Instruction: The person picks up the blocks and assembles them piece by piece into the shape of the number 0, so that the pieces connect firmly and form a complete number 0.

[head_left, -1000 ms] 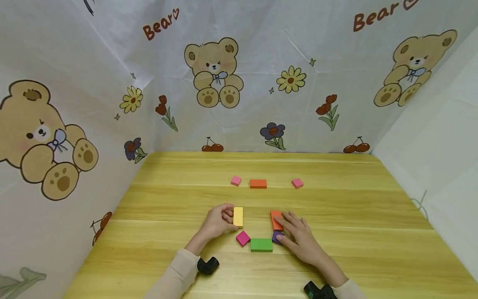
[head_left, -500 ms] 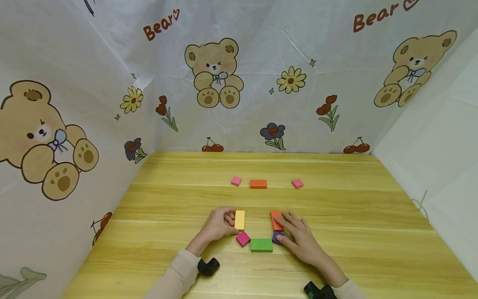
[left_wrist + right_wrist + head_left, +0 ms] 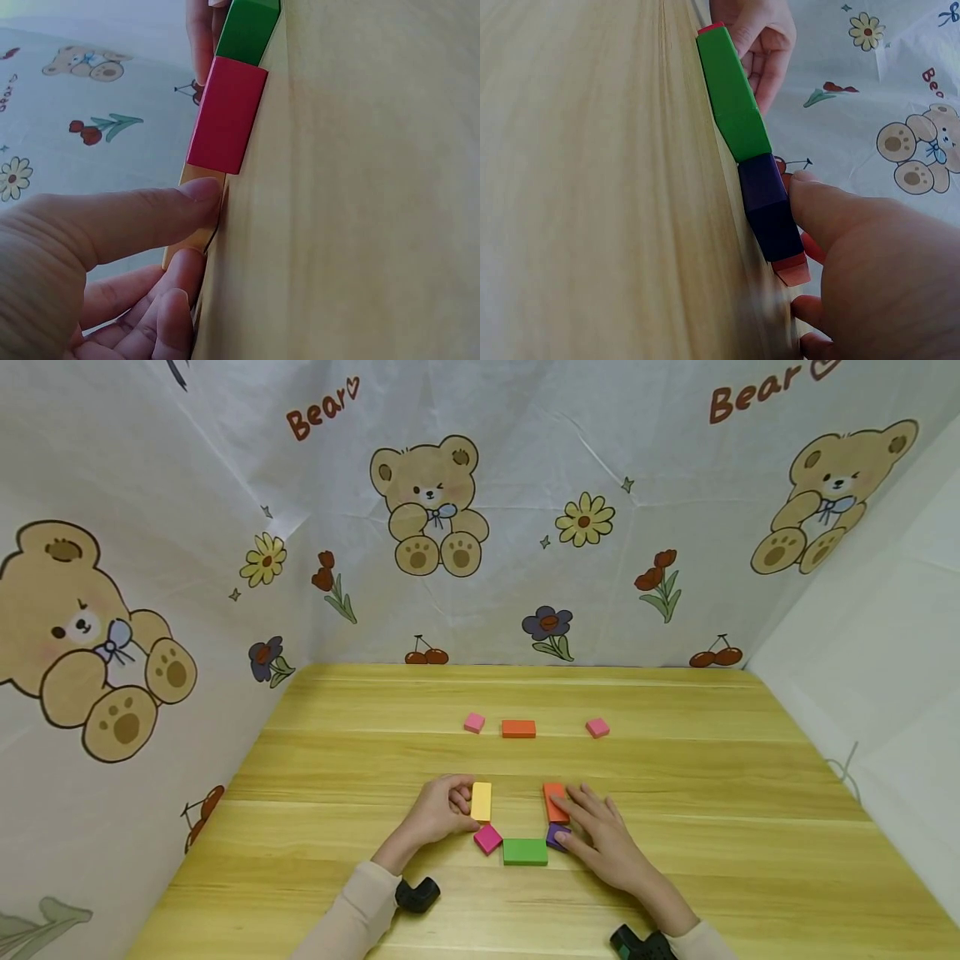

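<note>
My left hand [image 3: 437,810] pinches a yellow block [image 3: 482,802] at its ends between thumb and fingers. The block's near end meets a corner of a magenta block [image 3: 487,839], turned like a diamond; the left wrist view shows the yellow block [image 3: 202,175] partly behind the thumb. A green block [image 3: 525,852] lies between the magenta block and a purple block [image 3: 557,836]. My right hand [image 3: 606,839] lies with fingers extended, touching an orange block [image 3: 553,802] with a fingertip and the purple block with the thumb. In the right wrist view the purple block [image 3: 765,199] adjoins the green one.
Farther back on the wooden table [image 3: 375,743] lie a pink block [image 3: 474,722], an orange-red block [image 3: 518,729] and another pink block [image 3: 597,727]. A bear-print cloth [image 3: 510,560] rises behind the table and along its left side.
My left hand has brought the yellow block slightly nearer and to the right, against the magenta block, then stayed still. My right hand has kept its place.
</note>
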Demonstrator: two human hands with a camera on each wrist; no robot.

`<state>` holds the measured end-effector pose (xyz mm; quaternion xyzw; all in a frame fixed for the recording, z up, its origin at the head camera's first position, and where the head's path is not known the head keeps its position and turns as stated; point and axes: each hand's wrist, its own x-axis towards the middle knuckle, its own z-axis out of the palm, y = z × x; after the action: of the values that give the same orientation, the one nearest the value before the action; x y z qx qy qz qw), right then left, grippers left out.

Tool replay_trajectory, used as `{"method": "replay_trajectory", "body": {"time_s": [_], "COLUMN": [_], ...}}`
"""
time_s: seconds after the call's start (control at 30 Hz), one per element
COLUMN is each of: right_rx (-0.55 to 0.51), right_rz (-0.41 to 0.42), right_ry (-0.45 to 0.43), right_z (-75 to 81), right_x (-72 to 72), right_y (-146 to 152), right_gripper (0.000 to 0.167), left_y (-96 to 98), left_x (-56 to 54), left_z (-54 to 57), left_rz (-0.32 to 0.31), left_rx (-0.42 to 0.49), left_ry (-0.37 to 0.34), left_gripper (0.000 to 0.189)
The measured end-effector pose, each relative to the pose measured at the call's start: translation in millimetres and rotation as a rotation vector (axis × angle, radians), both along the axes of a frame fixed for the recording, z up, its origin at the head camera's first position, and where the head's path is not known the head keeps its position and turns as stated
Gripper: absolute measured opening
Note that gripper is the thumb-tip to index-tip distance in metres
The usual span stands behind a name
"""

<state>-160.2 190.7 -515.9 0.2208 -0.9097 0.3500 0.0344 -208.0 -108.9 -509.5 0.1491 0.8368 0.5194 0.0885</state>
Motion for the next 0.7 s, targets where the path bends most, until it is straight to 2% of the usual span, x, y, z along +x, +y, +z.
{"method": "replay_trajectory", "body": {"time_s": [0.4,0.7], "right_rx": [0.001,0.005], "right_rz": [0.004,0.001], "right_ry": [0.001,0.005], "right_z": [-0.4,0.4], "right_x": [-0.1,0.4], "right_y": [0.2,-0.6], "right_gripper": [0.054,0.053], "left_y": [-1.2,-1.1], "left_x": [0.3,3.0], "left_z": [-0.8,2.8], "left_rz": [-0.022,-0.024], "left_rx": [-0.026,-0.049], "left_ry": [0.045,0.051], "left_gripper": [0.067,0.067]}}
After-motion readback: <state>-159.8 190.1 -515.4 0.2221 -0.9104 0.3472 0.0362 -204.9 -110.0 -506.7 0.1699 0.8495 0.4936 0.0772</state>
